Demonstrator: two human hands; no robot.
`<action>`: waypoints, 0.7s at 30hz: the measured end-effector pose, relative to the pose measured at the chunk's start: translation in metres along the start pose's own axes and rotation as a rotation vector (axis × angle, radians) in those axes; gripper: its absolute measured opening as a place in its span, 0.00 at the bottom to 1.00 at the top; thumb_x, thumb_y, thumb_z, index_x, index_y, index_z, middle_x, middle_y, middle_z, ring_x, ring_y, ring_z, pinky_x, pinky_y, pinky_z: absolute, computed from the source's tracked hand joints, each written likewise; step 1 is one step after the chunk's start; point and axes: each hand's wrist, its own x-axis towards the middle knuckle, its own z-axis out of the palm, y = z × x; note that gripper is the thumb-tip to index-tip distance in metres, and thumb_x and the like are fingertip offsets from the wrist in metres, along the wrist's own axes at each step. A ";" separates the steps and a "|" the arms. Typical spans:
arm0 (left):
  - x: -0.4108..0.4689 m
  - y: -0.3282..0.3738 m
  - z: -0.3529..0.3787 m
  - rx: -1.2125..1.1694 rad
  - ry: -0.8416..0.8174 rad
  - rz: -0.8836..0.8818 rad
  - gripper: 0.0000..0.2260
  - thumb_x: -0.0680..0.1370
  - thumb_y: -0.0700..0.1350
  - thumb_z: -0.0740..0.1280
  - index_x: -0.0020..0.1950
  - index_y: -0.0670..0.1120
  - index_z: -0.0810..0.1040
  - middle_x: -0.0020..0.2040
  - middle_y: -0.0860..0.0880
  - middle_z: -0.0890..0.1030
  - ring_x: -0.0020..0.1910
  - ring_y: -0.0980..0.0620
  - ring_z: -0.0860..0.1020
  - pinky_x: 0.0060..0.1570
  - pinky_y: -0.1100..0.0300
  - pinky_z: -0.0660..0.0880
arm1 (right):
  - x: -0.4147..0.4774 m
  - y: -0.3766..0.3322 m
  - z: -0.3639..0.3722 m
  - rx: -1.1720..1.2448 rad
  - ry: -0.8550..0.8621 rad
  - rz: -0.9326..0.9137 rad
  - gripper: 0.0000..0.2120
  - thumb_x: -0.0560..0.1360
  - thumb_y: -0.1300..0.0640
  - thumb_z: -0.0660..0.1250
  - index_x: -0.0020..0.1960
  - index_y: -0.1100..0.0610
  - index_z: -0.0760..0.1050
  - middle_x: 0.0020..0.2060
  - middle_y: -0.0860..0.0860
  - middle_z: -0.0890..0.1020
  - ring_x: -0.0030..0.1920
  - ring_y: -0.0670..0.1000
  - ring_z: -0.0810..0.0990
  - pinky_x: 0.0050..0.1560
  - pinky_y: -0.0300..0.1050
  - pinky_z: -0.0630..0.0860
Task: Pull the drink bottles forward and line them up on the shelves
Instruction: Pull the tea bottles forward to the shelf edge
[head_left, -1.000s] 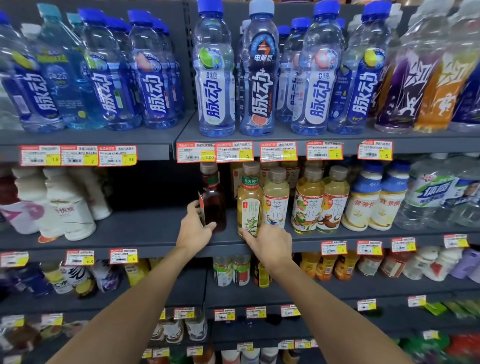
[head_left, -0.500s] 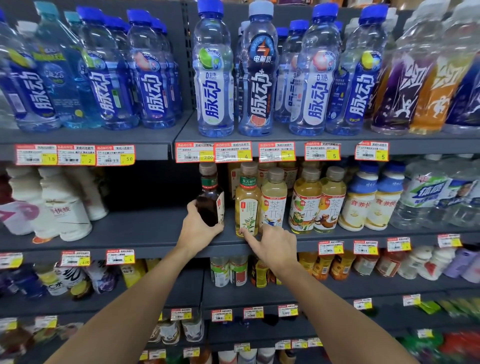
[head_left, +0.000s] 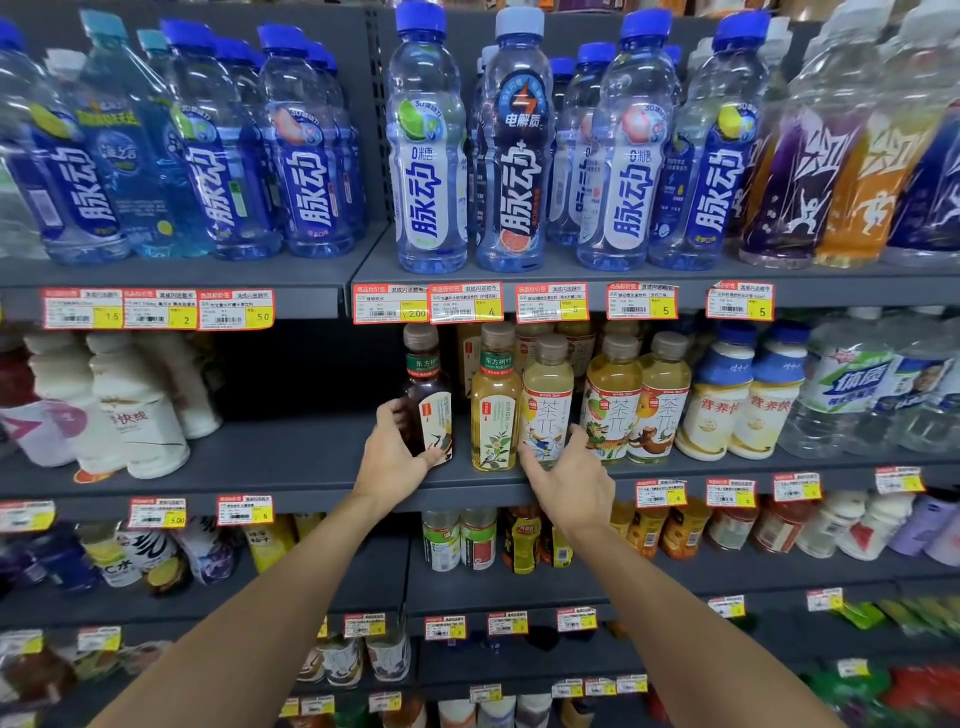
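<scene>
On shelf (head_left: 291, 460), left hand (head_left: 389, 462) grips dark bottle (head_left: 427, 400)

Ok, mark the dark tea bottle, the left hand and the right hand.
dark tea bottle (head_left: 435, 422): head view, on its front label.
left hand (head_left: 390, 460): head view, back of the hand.
right hand (head_left: 574, 486): head view, back of the hand.

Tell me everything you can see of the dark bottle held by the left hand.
The dark bottle looks like clear plastic filled with dark brown drink. It has a brownish cap, a green neck band and a cream label with a red strip and a small drawing. It stands upright near the front edge of the middle shelf, left of a yellow tea bottle. The left hand grips its lower body.
</scene>
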 end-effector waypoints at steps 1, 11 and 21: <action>-0.001 0.000 0.000 0.005 0.008 0.013 0.41 0.69 0.46 0.81 0.75 0.47 0.62 0.69 0.48 0.73 0.66 0.53 0.73 0.68 0.56 0.69 | 0.003 0.001 -0.001 -0.005 -0.028 -0.003 0.39 0.75 0.28 0.60 0.73 0.56 0.61 0.54 0.54 0.83 0.54 0.58 0.83 0.49 0.52 0.77; -0.004 -0.003 -0.003 0.063 -0.005 0.024 0.38 0.69 0.48 0.81 0.75 0.45 0.66 0.66 0.48 0.77 0.65 0.51 0.75 0.67 0.53 0.72 | 0.017 0.005 -0.011 0.010 -0.155 -0.083 0.31 0.77 0.30 0.61 0.65 0.54 0.66 0.54 0.55 0.83 0.54 0.59 0.82 0.48 0.52 0.75; -0.002 -0.011 -0.015 0.194 -0.152 0.055 0.39 0.70 0.45 0.80 0.75 0.46 0.63 0.67 0.49 0.77 0.66 0.52 0.74 0.66 0.58 0.69 | 0.027 0.018 -0.026 -0.155 -0.287 -0.201 0.31 0.74 0.29 0.64 0.61 0.54 0.70 0.52 0.53 0.83 0.53 0.56 0.81 0.46 0.50 0.76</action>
